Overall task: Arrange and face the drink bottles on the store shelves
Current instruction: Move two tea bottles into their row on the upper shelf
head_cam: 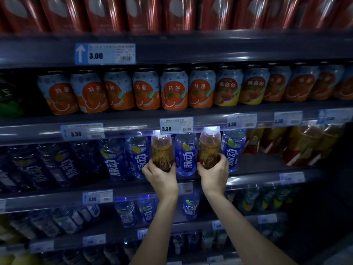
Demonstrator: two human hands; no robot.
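Both hands grip amber tea bottles on the blue-drink shelf.

The left hand [161, 177] wraps the smooth plastic left tea bottle [162, 153]; the right hand [214, 174] closes round the right tea bottle [209, 148]. A glossy blue bottle [186, 153] stands between them. At 12 o'clock, rounded cans [174, 89], perhaps grapefruit.

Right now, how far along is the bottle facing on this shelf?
Done: the can row above faces front, and the blue bottles show their labels. In hand: the left hand and right hand each have a grip on an amber tea bottle, left one and right one, standing among the blue ones. Left: the dark bottles on the left lean, and the lower shelves look untidy.
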